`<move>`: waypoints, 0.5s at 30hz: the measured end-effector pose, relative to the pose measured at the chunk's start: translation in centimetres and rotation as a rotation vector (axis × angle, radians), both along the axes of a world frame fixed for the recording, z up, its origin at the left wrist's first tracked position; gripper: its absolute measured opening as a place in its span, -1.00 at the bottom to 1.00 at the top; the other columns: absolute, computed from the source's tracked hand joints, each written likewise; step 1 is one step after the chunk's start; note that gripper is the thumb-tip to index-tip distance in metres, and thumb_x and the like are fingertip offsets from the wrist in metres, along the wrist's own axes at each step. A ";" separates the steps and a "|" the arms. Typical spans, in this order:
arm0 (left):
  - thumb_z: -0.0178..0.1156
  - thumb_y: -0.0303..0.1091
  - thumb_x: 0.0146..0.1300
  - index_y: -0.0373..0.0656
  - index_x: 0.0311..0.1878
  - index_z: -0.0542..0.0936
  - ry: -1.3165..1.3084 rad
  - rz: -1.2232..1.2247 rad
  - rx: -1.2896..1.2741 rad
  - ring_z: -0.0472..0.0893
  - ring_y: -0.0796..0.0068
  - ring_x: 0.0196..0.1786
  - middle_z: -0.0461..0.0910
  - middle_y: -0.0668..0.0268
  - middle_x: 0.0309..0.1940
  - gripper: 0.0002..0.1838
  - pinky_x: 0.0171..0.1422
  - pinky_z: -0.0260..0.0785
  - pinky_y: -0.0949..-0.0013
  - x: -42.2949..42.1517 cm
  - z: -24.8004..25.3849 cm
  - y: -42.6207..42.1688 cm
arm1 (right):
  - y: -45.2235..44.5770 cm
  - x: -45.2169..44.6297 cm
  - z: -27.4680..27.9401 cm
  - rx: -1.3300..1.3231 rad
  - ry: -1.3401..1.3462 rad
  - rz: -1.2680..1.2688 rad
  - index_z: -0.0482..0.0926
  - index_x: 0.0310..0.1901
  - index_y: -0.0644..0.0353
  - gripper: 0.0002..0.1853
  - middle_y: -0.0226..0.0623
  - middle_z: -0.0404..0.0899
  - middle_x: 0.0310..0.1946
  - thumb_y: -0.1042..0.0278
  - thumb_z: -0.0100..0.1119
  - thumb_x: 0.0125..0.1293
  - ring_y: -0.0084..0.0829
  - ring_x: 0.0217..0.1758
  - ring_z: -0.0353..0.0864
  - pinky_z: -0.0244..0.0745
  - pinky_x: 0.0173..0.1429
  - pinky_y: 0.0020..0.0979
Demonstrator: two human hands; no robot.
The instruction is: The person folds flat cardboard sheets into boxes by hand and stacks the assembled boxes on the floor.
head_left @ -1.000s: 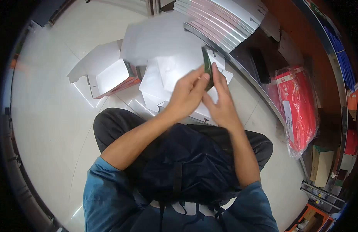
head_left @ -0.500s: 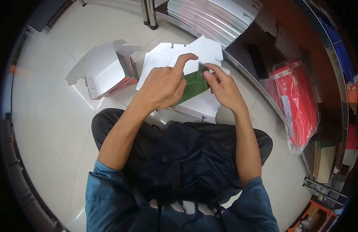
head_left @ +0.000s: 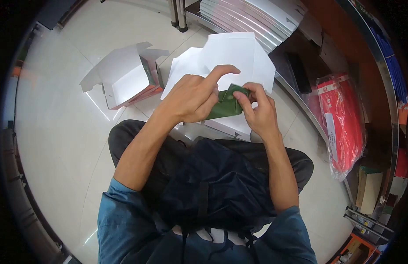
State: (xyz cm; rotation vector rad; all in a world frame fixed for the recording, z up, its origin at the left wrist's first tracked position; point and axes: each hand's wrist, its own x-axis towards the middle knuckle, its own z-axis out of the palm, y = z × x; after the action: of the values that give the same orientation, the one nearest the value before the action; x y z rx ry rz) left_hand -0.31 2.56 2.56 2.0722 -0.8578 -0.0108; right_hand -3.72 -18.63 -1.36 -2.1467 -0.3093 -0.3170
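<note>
Between my hands is a green cardboard piece (head_left: 222, 110) with folded flaps at its right end; its inner side is white. My left hand (head_left: 191, 97) is closed round its left part, with the index finger stretched out above. At the right end, the thumb and fingers of my right hand (head_left: 259, 110) pinch a small green flap. White sheets of card (head_left: 228, 50) spread out behind and beneath my hands, some with cut edges. Whether the large upright sheet joins the green piece is hidden by my hands.
An open white-lined box (head_left: 129, 83) stands on the tiled floor at the left. Stacked flat cartons (head_left: 246, 22) lie on a low metal shelf at the upper right. Beside them are a black phone-like object (head_left: 297, 72) and a red pack in clear plastic (head_left: 340, 123).
The green piece has turned from edge-on to show its face, and its right-end flap is now bent over. A large white panel has risen behind my hands. The view has shifted slightly.
</note>
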 end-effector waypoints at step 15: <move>0.20 -0.40 0.10 0.00 -0.03 0.60 -0.437 0.191 0.169 0.54 0.28 -0.61 0.49 0.31 -0.66 -0.68 -0.50 0.32 0.26 -0.5 1.0 -0.5 | -0.5 -0.9 1.4 0.032 0.115 0.170 0.34 0.42 0.14 -0.47 -0.06 0.55 0.08 0.35 0.11 0.44 -0.34 0.03 0.58 0.48 0.09 -0.39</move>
State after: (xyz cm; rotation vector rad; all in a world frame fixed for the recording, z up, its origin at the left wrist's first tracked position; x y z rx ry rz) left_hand -0.77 2.11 3.59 2.3512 -0.9353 0.5047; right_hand -4.63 -19.08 0.01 -2.0820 -0.4147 -0.0999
